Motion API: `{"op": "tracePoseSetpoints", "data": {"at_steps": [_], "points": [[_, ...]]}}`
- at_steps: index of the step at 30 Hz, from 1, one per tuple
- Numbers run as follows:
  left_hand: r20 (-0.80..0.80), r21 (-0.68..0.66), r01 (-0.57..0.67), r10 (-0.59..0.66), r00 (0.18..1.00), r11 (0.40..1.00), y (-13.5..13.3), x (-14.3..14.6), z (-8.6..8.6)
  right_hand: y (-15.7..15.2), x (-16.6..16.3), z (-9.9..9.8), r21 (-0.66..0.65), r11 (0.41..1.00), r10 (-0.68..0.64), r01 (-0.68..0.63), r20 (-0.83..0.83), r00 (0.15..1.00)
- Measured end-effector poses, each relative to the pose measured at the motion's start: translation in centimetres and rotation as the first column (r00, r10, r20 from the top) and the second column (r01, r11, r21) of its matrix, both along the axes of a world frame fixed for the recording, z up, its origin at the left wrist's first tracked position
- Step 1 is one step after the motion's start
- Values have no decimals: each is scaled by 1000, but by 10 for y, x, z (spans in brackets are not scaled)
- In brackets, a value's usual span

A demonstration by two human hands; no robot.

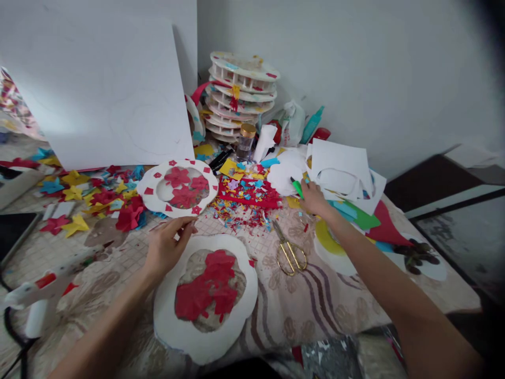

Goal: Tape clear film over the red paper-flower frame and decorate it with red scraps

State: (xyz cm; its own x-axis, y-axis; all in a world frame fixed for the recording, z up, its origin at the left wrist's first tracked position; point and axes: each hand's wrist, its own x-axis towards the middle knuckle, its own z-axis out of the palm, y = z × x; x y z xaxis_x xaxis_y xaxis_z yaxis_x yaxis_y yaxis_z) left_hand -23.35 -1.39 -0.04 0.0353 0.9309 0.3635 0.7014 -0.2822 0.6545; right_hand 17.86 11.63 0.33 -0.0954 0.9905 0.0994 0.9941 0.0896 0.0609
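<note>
My right hand [314, 198] is closed around a green pen [297, 188], whose dark tip points up and left beside a white scalloped paper piece [284, 178]. My left hand [170, 243] is closed, its thumb and fingertips pinched together; whatever they hold is too small to make out. Just below it, a white flower-shaped ring [168, 310] lies flat, with red paper flowers [211, 287] inside its opening. Beyond the left hand is a second white ring [148, 184], dotted with red pieces. Gold-handled scissors [291, 255] lie partly open on the cloth between my hands.
Coloured paper scraps [248, 195] cover the middle. A tiered white stack [242, 100] and a gold-lidded jar [246, 141] stand behind. White paper sheets [339, 163] lie right, a large white board [118, 95] leans left, and a glue gun [43, 292] rests near left.
</note>
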Motion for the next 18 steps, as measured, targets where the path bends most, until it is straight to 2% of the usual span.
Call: {"op": "tracePoseSetpoints", "data": {"at_steps": [2, 4, 7, 10, 13, 15, 18], "points": [[5, 0, 1, -1, 1000, 1000, 0, -1, 0, -24, -12, 12, 70, 997, 47, -45, -27, 999], [0, 0, 1, -1, 1000, 1000, 0, -1, -1, -59, -26, 20, 96, 991, 104, -91, -135, 985], [-16, 8, 0, 0, 1000, 1000, 0, -2, 0, -114, -43, 16, -145, 974, 139, -175, -230, 963], [-31, 26, 14, -14, 999, 1000, 0, -1, 2, -151, -52, -2, -143, 978, 126, -151, -167, 978], [-36, 38, 35, -34, 999, 999, 0, 0, 3, -163, -55, -16, -109, 989, 79, -97, -158, 984], [-30, 31, 40, -39, 999, 999, 0, 0, 3, -164, -56, -18, -90, 993, 60, -78, -185, 981], [-20, 17, 38, -38, 999, 999, 0, -1, 1, -166, -57, -17, -49, 992, 106, -119, -211, 972]]}}
